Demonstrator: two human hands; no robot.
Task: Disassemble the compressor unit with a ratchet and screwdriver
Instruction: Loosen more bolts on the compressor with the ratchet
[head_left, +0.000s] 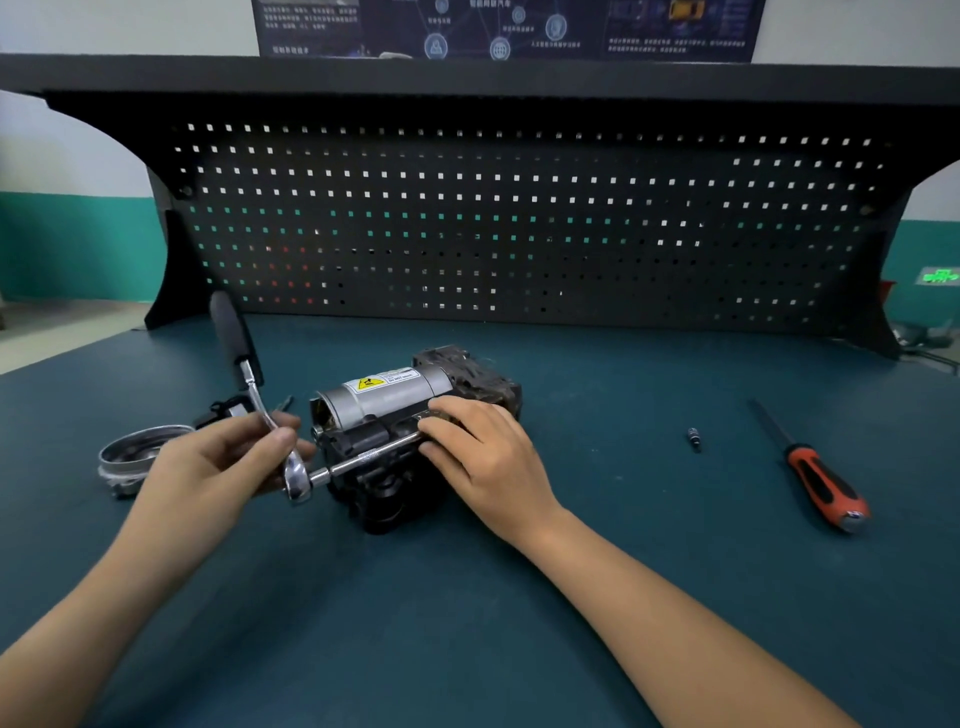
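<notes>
Head view: a compressor (387, 400) lies on its side at the centre of the frame on a dark green mat (467, 613). Its silver cylinder, with a yellow warning label, points left, and its black block ends sit to the rear right and front.

The left hand (218, 460) comes in from the lower left. Its fingers and thumb are wrapped round the chrome shank of a ratchet (253, 382) just above the head. The ratchet's black handle tilts up and away toward the upper left. An extension (369, 457) runs from the ratchet head to the right, along the near side of the compressor, and ends under the fingertips of the right hand (483, 452).

The right hand reaches in from the lower right. Its fingers are bent over the top near edge of the compressor and grasp it there; the thumb is hidden.

Left of the compressor, just behind the left hand, a round metal cap (127, 454) lies on the mat, with a small black part (223, 408) near it.

Well apart on the right lies a screwdriver (818, 480) with a red and black handle toward the viewer and its blade pointing away. A small bit (694, 439) lies between it and the compressor.

Across the back stands a black pegboard (519, 218), and a dark poster (504, 28) hangs above it at the top of the frame.
</notes>
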